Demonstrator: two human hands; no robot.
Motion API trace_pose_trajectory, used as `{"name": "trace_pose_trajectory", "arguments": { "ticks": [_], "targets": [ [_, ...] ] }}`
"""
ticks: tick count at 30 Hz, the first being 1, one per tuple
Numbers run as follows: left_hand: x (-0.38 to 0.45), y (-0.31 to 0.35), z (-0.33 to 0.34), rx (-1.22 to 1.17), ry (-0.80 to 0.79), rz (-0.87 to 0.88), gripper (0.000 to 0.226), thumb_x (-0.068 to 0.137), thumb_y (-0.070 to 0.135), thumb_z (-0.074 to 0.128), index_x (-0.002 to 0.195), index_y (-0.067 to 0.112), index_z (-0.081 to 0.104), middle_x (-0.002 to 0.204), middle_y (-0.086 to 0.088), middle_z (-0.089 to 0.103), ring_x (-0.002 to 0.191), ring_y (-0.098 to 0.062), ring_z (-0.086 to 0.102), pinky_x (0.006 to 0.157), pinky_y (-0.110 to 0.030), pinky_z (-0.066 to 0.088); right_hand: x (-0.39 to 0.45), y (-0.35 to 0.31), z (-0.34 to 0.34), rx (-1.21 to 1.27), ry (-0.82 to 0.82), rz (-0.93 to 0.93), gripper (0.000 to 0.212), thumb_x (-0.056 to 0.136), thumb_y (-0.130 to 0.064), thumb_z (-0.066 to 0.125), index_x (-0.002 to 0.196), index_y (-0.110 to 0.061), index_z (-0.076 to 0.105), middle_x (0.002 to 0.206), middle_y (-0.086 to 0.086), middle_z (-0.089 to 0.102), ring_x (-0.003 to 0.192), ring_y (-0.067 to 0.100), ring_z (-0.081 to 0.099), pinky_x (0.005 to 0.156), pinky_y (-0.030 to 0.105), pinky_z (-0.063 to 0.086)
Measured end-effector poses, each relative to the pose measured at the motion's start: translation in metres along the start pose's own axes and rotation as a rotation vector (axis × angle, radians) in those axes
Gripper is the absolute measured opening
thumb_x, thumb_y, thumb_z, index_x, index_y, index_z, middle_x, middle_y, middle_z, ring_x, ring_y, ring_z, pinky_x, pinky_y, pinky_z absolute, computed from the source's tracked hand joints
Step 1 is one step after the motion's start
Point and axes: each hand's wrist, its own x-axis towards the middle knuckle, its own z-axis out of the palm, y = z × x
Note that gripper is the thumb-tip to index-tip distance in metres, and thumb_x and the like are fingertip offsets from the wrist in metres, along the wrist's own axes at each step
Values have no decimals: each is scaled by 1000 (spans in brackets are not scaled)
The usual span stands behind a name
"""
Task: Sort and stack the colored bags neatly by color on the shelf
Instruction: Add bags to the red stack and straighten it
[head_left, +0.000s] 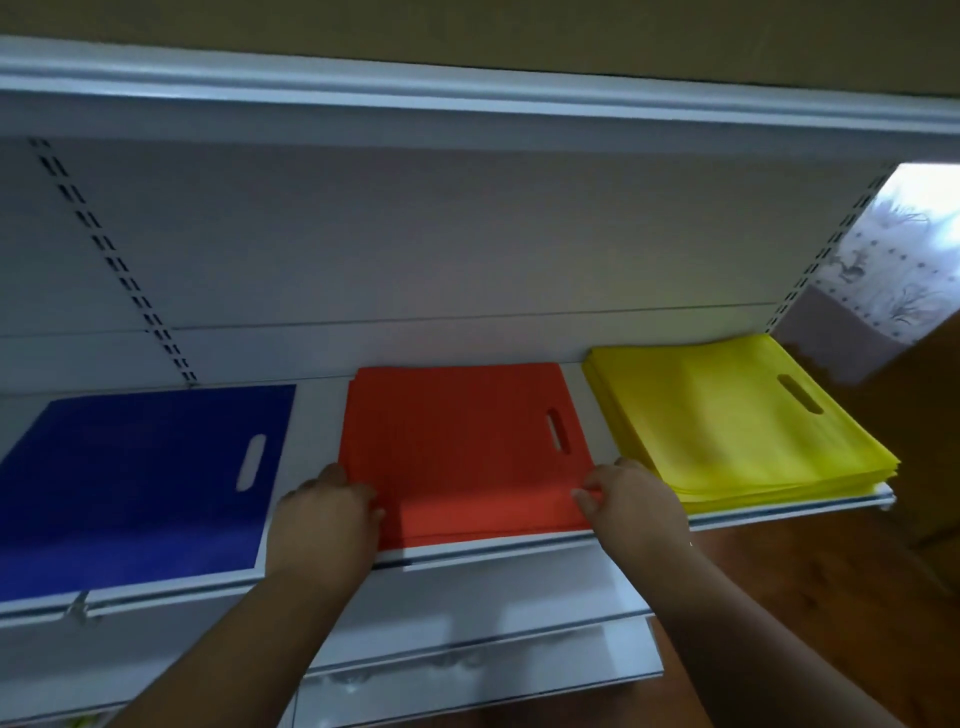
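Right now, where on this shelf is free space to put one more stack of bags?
Only narrow white strips lie bare: between the blue stack and red stack, and between red and the yellow stack. The left hand and right hand crowd the red stack's front corners. The shelf has no wide gap.

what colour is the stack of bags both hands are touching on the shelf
Orange-red: the middle stack of bags, seen in the head view.

A: Where can a hand pass on the shelf (322, 415)?
B: Bare strips lie between the blue stack (140, 488), red stack (457, 447) and yellow stack (727, 415); the upper shelf (467, 98) overhangs above
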Motion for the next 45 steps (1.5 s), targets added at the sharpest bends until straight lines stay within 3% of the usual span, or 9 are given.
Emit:
{"name": "trace_pose_trajectory", "arguments": {
  "ticks": [6,10,16,19,21,26,29,37,45],
  "targets": [
    [-11,4,-11,-14,117,15,29,67,29,85,91,16,76,78,-10,58,57,-29,58,52,-32,46,0,-35,-7,74,5,-171,34,93,-49,55,118,-28,65,116,0,60,102,21,61,82,30,47],
    [-37,-16,-15,-126,157,22,28,72,27,83,98,20,74,78,-1,58,58,-24,58,50,-30,48,-6,-88,-14,154,42,-351,38,92,-43,60,125,-26,63,122,1,61,110,21,59,88,30,45],
    [-102,-110,-36,-235,129,-209,31,76,26,79,107,25,73,87,4,62,70,-20,66,58,-32,52,-38,-213,-13,272,59,-577,40,96,-39,54,131,-22,59,109,3,64,98,21,60,82,32,47],
    [-158,-172,-52,-254,138,-360,30,86,35,68,116,31,68,96,4,62,80,-21,66,65,-34,53,-72,-291,5,323,28,-723,46,100,-44,38,134,-21,57,124,2,63,112,21,58,86,30,42],
    [-197,-217,-65,-228,173,-424,33,89,39,64,121,34,65,97,6,61,83,-20,65,68,-33,52,-99,-349,19,364,-19,-820,45,102,-42,39,141,-22,50,133,-1,58,117,17,55,92,30,41],
    [-291,-322,-100,-183,310,-614,48,92,38,60,138,36,48,102,5,59,88,-18,63,66,-34,52,-170,-496,63,479,-56,-1032,43,98,-31,54,140,-23,50,115,-2,58,98,18,56,80,31,46],
    [-328,-359,-119,-183,364,-723,53,93,40,59,143,39,40,96,13,54,77,-8,56,62,-28,48,-201,-555,76,496,-81,-1123,43,95,-33,57,137,-25,53,110,-3,58,84,16,55,69,30,43],
    [-356,-453,-116,-293,445,-957,55,94,43,57,144,42,34,83,20,54,71,-1,55,54,-16,44,-209,-685,108,461,-209,-1176,43,95,-41,57,136,-29,54,77,-11,57,67,3,51,57,23,35],
    [-332,-579,-132,-271,487,-1062,50,93,42,57,139,45,38,84,23,52,73,-1,55,56,-18,47,-182,-837,141,398,-478,-1152,63,93,-41,59,149,-39,27,70,-4,58,68,13,59,70,39,54]
  ]
}}
